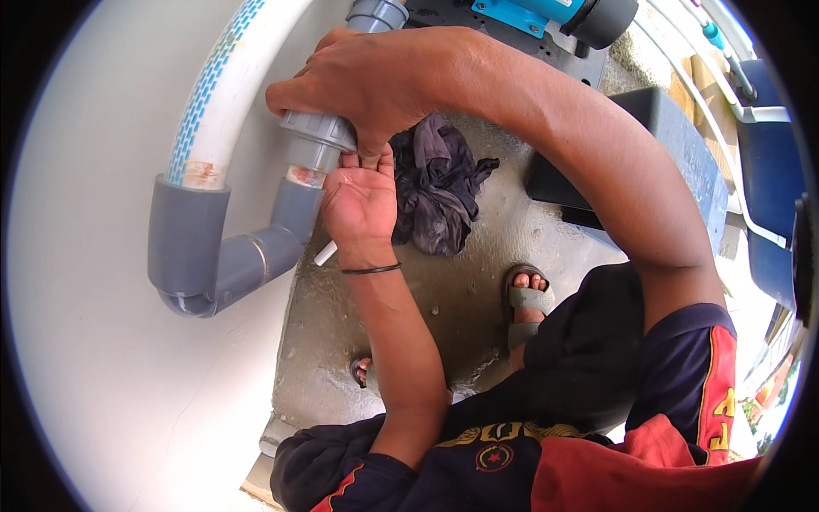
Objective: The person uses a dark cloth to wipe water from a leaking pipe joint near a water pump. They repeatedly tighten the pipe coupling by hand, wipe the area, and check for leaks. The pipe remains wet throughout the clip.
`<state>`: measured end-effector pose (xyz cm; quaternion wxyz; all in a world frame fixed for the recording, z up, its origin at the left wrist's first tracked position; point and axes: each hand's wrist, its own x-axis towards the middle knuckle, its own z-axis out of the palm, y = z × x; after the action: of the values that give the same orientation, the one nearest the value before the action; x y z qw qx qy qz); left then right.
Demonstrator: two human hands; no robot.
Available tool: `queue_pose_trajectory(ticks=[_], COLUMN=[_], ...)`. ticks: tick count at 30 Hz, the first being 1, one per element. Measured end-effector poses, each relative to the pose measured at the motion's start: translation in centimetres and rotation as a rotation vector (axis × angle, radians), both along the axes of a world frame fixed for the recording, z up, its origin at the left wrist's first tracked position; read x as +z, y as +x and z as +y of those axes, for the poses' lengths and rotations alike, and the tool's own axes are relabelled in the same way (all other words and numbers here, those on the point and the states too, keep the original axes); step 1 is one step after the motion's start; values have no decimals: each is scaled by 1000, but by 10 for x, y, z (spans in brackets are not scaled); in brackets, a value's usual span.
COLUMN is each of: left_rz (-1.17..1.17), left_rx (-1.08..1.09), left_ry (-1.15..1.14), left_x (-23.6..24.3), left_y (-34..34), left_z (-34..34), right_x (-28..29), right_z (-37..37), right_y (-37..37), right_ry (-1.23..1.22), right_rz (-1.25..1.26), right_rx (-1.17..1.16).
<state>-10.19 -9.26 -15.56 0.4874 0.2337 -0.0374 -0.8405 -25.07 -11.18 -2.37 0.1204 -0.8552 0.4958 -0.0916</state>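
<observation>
Curled around the grey pipe union (316,132) beside the white wall (94,273), the right hand (363,81) hides its upper part, while the left hand (362,200) lies palm-up below, fingertips partly covered, their hold impossible to tell.

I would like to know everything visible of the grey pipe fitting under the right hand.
The grey pipe fitting looks like plastic: a wide ridged collar above a narrower sleeve. It leans slightly beside the white wall, above a stained band and a grey elbow. The right hand grips it from above, hiding its upper part; the left hand is close below, contact unclear.
</observation>
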Motion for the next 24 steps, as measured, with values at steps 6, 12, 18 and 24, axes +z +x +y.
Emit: queue_pose_trajectory(ticks=[6, 12, 18, 24], left_rz=[48, 195, 407, 339], left_rx=[86, 108, -3, -18], left_ry=[31, -50, -137, -93], left_x=[4, -3, -19, -21], left_y=[-3, 8, 16, 19], left_z=[4, 3, 3, 10], right_x=[-3, -9, -11, -13], right_z=[0, -3, -2, -1], right_y=[-1, -3, -6, -4], right_ry=[44, -120, -120, -148], right_rz=[23, -26, -14, -16], right_rx=[-15, 41, 51, 68])
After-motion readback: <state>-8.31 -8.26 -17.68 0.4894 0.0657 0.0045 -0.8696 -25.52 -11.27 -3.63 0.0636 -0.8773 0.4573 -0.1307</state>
